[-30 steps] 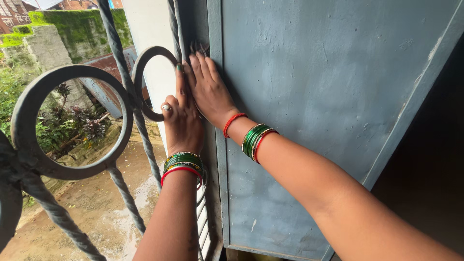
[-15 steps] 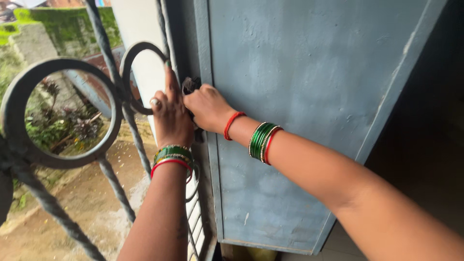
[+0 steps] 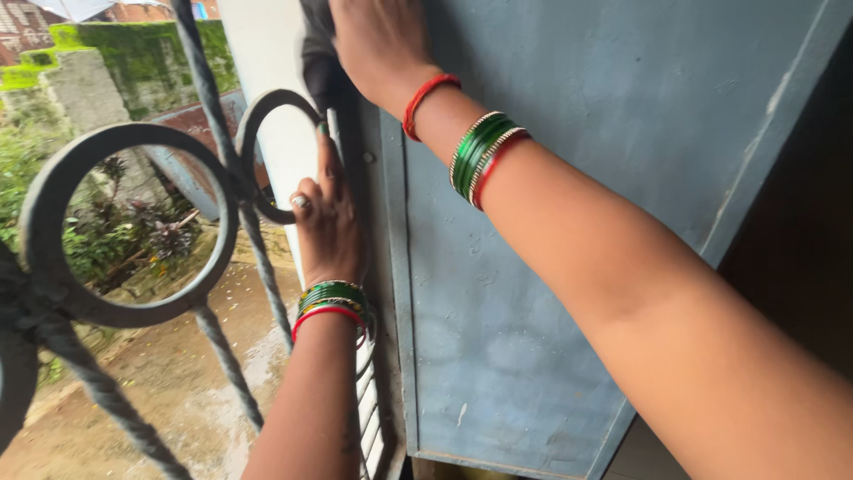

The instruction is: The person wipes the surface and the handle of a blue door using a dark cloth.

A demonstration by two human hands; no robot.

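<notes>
blue-grey painted shutter (image 3: pixel 569 222) stands edge-on beside the iron grille (image 3: pixel 133 222), my right hand (image 3: pixel 378 40) closed on a dark cloth (image 3: pixel 315 53) up at its top edge to wipe, left hand (image 3: pixel 327 222) spread flat, steadying that edge.

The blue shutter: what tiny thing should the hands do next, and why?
Probably press the dark cloth on down the blue shutter edge: the right hand holds it at the top there, while the left hand rests by the grille ring.
</notes>
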